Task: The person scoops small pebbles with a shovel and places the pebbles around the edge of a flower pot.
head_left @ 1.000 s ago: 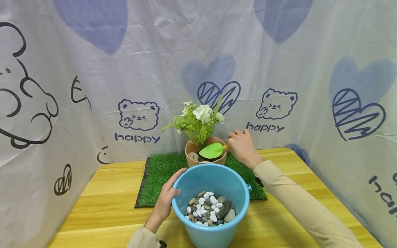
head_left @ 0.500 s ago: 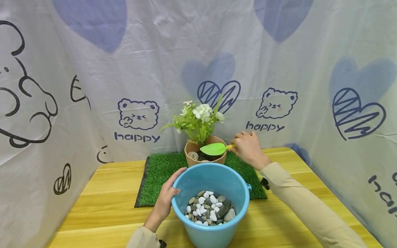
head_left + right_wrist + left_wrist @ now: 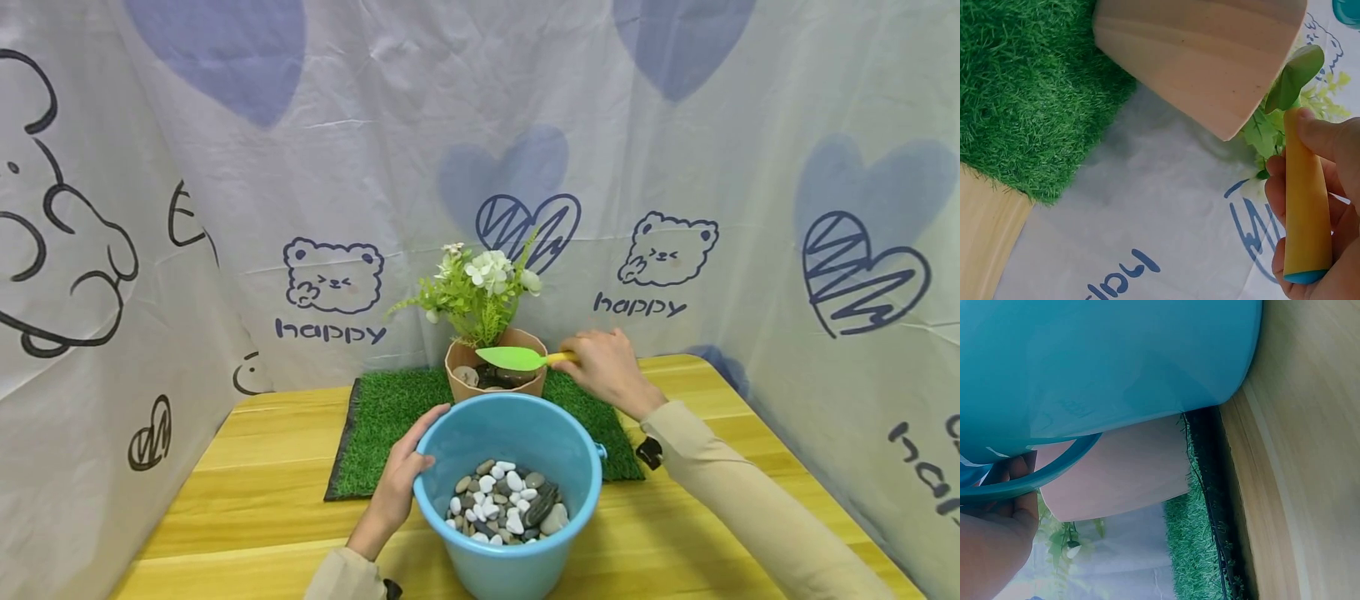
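My right hand (image 3: 603, 367) grips the yellow handle of a small trowel (image 3: 513, 358), its green blade over the mouth of a terracotta-coloured flowerpot (image 3: 535, 340). In the right wrist view, fingers and thumb wrap the handle (image 3: 1307, 206), which has a blue end. White flowers with green leaves (image 3: 483, 292) stand in the pot, and stones (image 3: 467, 375) lie inside it. My left hand (image 3: 401, 475) holds the left rim of a blue bucket (image 3: 506, 571). White, grey and brown pebbles (image 3: 495, 508) cover the bucket's bottom. In the left wrist view, my fingers (image 3: 1019, 467) curl at the bucket's rim.
Under the pot lies a green artificial grass mat (image 3: 390, 417) on a yellow wooden table (image 3: 255, 467). Printed white cloth (image 3: 420, 192) hangs behind and on both sides. The bucket stands in front of the pot, its side knob (image 3: 602, 451) pointing right.
The trowel's blade has turned from facing up-front to nearly edge-on, and darker stones now show beneath it in the pot. My right hand moved slightly right and down; the left stayed still.
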`<state>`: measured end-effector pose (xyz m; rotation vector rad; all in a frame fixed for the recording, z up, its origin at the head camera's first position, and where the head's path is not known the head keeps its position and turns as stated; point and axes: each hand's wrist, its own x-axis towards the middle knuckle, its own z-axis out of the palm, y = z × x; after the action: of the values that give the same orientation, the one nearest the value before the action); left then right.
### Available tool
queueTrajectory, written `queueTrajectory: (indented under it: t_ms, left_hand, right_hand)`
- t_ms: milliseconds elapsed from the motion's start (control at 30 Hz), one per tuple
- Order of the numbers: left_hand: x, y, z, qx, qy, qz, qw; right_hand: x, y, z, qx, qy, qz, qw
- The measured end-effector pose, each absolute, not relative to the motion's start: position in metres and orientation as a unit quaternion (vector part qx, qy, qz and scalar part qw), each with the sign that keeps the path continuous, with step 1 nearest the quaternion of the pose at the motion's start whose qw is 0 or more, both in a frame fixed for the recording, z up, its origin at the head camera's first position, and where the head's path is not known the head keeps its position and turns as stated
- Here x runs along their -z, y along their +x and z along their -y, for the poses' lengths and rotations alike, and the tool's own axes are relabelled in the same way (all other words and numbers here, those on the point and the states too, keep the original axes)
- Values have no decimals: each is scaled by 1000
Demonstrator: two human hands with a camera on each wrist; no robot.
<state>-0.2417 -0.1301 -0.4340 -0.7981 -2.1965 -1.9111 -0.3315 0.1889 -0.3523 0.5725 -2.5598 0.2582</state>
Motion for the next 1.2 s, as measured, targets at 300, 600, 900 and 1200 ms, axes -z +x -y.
queueTrajectory:
  t_ms: [300, 600, 900, 1200]
  left_hand:
    - [435, -242, 131, 632, -265, 726, 60]
    - [435, -242, 129, 634, -262, 726, 57]
    - [434, -241, 130, 636, -265, 722, 54]
    - [433, -241, 130, 637, -267, 721, 54]
  right_hand:
    - [347, -324, -194, -109, 211, 944, 228]
    - [348, -316, -198, -148, 212, 939, 226]
    - [348, -303, -197, -146, 230, 934, 231]
    - [342, -291, -196, -121, 278, 931, 202]
